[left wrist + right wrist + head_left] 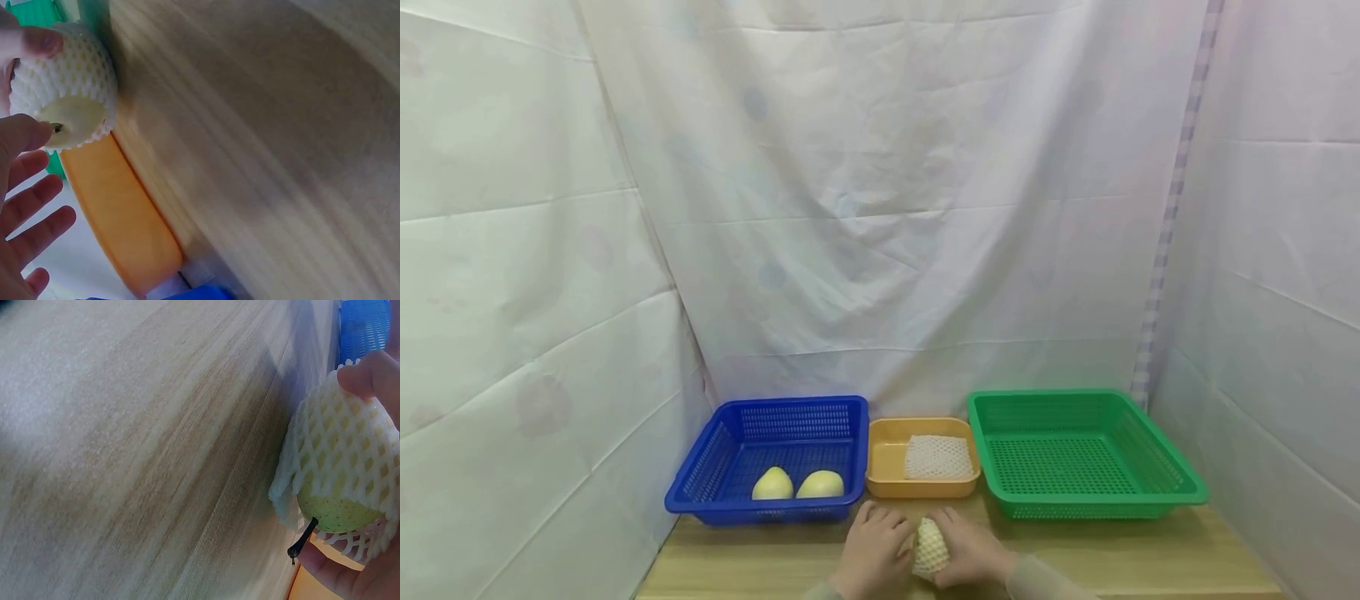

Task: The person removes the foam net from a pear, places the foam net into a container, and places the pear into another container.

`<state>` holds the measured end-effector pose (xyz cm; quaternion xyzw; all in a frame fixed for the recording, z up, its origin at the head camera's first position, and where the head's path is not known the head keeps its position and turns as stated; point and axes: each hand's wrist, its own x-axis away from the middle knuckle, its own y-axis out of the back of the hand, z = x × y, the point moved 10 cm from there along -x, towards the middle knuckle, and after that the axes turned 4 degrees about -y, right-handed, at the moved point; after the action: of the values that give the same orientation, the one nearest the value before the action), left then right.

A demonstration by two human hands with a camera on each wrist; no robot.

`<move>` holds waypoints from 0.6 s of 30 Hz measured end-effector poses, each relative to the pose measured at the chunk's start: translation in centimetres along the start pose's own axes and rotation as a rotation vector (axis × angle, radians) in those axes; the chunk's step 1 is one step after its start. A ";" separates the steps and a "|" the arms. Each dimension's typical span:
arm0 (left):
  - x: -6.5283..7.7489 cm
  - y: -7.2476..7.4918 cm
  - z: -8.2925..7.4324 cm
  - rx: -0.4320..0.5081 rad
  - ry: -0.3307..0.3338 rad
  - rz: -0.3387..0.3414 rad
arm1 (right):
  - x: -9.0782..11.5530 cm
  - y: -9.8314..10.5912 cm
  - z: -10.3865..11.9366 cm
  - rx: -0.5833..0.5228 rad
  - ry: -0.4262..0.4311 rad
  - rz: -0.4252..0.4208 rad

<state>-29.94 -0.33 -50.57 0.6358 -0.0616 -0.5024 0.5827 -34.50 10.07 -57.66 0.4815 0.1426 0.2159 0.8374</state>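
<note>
A yellow-green pear [340,509] sits inside a white foam net [932,546] close to the table's front edge. My right hand [968,550] grips the netted pear from the right, its thumb pressing on the net in the right wrist view. The dark stem shows beyond the net there. From the other side, my left hand [874,550] touches the bare end of the pear with one digit, while its other fingers [40,234] are spread and fairly straight. Two bare pears [820,484] lie in the blue basket [797,506].
Between the blue basket and a green basket [1097,500] stands a small orange tray [921,489]. A flattened pile of white foam nets [937,457] lies in that tray. All stand on a wooden table [760,554], with white cloth [880,250] hanging behind and at both sides.
</note>
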 end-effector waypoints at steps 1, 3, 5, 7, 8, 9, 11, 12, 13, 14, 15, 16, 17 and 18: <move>0.1 -0.2 0.0 -0.004 0.000 0.010 | 0.0 0.0 0.0 0.001 -0.003 0.000; 0.3 -0.3 -0.1 -0.008 -0.001 0.017 | 0.1 0.0 0.1 0.003 -0.005 -0.003; 0.4 -0.4 -0.1 -0.016 -0.001 0.018 | 0.1 0.2 0.1 0.004 -0.005 -0.012; 0.4 -0.5 -0.1 -0.018 0.005 0.024 | 0.0 0.3 0.2 0.010 -0.004 -0.018; 0.4 -0.6 0.0 -0.014 0.006 0.031 | 0.0 0.3 0.2 0.011 -0.001 -0.020; 0.4 -0.7 0.0 -0.008 0.009 0.038 | 0.0 0.4 0.3 0.012 0.004 -0.021; 0.4 -0.9 0.0 0.004 0.013 0.053 | 0.0 0.4 0.3 0.014 0.007 -0.019; 0.4 -1.0 0.0 0.013 0.014 0.060 | 0.0 0.4 0.3 0.014 0.007 -0.017; 0.4 -1.1 0.0 0.022 0.014 0.069 | 0.0 0.4 0.3 0.013 0.007 -0.013; 0.3 -1.3 0.0 0.028 0.016 0.078 | 0.0 0.3 0.4 0.014 0.005 -0.009; 0.3 -1.4 -0.1 0.032 0.018 0.086 | 0.0 0.3 0.4 0.014 0.005 -0.005; 0.3 -1.6 -0.1 0.034 0.019 0.096 | 0.0 0.2 0.3 0.014 0.000 0.001; 0.2 -1.7 -0.2 0.037 0.022 0.108 | 0.0 0.2 0.3 0.020 -0.005 0.006; 0.2 -1.9 -0.2 0.039 0.025 0.121 | 0.1 0.1 0.3 0.025 -0.011 0.010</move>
<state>-30.69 0.28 -52.26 0.6484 -0.1023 -0.4569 0.6003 -34.36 9.95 -57.41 0.4939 0.1383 0.2157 0.8309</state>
